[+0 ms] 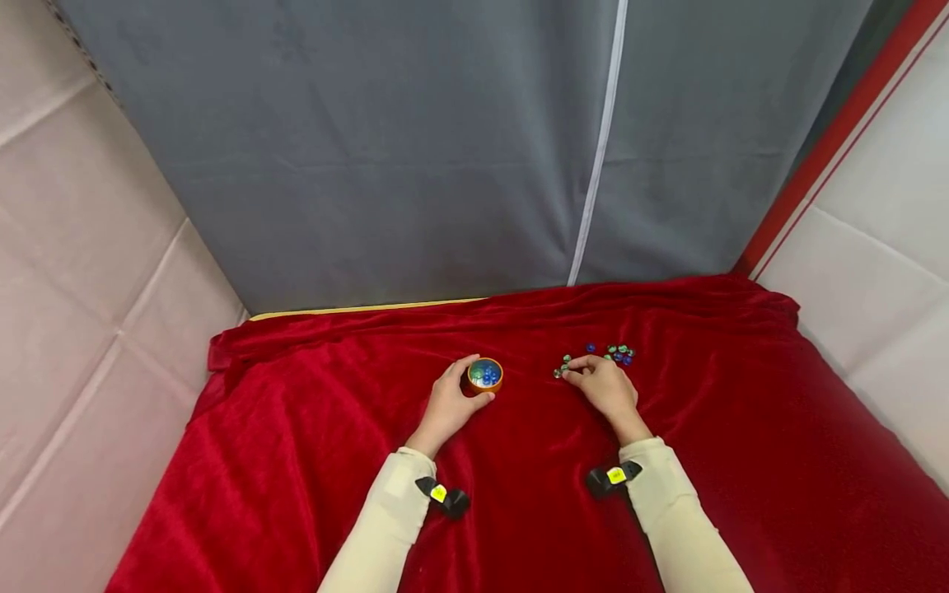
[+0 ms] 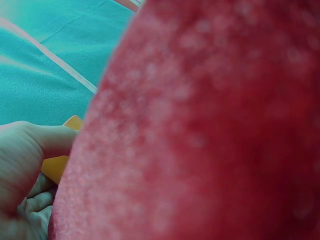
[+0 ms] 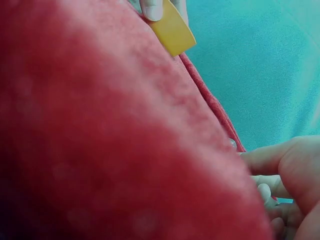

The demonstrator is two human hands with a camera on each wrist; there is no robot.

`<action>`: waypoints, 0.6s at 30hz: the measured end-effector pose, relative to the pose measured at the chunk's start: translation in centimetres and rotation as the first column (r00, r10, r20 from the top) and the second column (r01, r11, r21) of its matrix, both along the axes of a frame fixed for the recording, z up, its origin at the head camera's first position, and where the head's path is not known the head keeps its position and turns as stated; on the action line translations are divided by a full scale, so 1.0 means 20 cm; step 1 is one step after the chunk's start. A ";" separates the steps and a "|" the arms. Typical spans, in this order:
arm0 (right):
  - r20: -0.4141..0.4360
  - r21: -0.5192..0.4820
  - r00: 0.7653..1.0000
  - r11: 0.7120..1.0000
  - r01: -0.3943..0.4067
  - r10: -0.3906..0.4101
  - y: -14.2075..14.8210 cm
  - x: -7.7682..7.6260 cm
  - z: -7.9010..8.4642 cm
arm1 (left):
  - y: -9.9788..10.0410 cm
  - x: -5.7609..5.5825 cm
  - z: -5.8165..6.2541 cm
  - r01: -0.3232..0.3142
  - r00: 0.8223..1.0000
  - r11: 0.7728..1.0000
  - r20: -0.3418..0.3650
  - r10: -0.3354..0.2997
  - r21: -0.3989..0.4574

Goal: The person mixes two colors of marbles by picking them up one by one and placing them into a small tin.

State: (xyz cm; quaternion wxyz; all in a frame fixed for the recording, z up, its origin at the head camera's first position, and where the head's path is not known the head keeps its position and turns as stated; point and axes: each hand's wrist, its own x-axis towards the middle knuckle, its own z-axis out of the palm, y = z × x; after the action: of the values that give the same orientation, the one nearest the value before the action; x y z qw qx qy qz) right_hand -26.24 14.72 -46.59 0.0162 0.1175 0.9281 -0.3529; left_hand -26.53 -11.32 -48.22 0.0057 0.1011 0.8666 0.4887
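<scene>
My left hand (image 1: 447,401) grips a small orange-yellow cup (image 1: 485,392), fingers behind it and thumb at its near side. Inside the cup lie blue marbles (image 1: 490,376) and greenish ones. Part of the cup's yellow wall (image 2: 54,169) shows past the thumb in the left wrist view. My right hand (image 1: 610,387) is low over the cloth to the right, pinching a green marble (image 1: 565,368) between thumb and index fingertips. Two more green marbles lie right at these fingertips. In the right wrist view the red cloth hides much of the fingertips.
Several blue and green marbles (image 1: 619,356) are scattered behind the right hand, with a single blue marble (image 1: 590,347) a little left of them. Wrinkled red cloth (image 1: 311,428) covers the table. A grey curtain (image 1: 415,165) stands behind, and pale walls (image 1: 89,272) flank both sides.
</scene>
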 end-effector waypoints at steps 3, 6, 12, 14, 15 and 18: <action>0.004 0.001 1.000 1.000 0.002 -0.002 0.00 -0.01 0.00 | 0.00 0.00 0.00 -0.003 1.000 1.000 -0.005 0.003 -0.003; -0.009 -0.001 1.000 1.000 0.003 -0.003 0.00 -0.01 0.00 | 0.00 0.00 0.00 -0.007 1.000 1.000 -0.008 0.008 0.010; 0.010 0.000 1.000 1.000 0.016 -0.016 0.01 0.00 -0.01 | 0.01 0.01 0.00 0.007 1.000 1.000 0.003 -0.007 0.010; 0.006 -0.008 1.000 1.000 0.015 -0.015 0.01 0.01 -0.01 | 0.01 0.01 0.01 0.005 1.000 1.000 0.005 -0.005 0.014; 0.000 -0.011 1.000 1.000 0.014 -0.014 0.01 0.01 -0.01 | 0.01 0.01 0.01 0.003 1.000 1.000 0.006 -0.003 0.015; -0.011 -0.021 1.000 1.000 0.010 -0.010 0.01 0.00 -0.01 | 0.01 0.01 0.02 -0.001 1.000 1.000 0.017 0.001 0.019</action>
State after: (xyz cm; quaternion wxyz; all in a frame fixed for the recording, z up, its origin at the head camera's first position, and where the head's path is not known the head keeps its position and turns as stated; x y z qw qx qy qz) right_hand -26.15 14.90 -46.83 0.0107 0.1203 0.9238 -0.3634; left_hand -26.32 -11.21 -47.82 0.0120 0.0966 0.8617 0.4979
